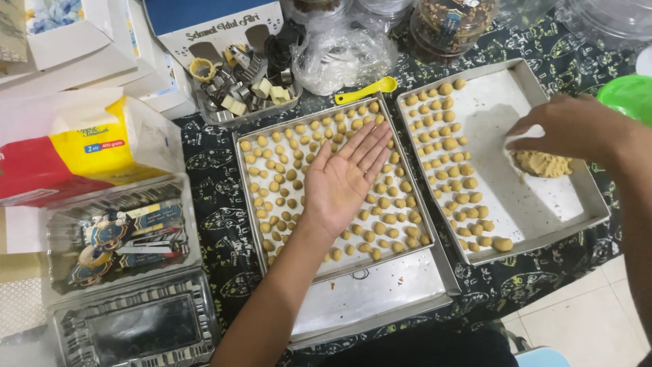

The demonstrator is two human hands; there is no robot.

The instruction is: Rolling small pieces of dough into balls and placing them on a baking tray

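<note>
My left hand (346, 178) lies palm up with fingers stretched out, above a metal baking tray (246, 183) filled with several rows of small tan dough balls (272, 185). My right hand (567, 126) reaches over a second tray (543, 204) at the right, its fingertips pinching at a lump of tan dough (543, 164) that rests on the tray. Rows of dough balls (448, 146) fill that tray's left half; its right half is bare metal.
A third bare tray (367, 292) pokes out under the left one. A yellow spoon (367, 91), a box of metal cutters (238, 92), plastic jars (448, 24) and a clear bag stand behind. Plastic boxes (122, 234) and a yellow-red packet (81, 146) lie left.
</note>
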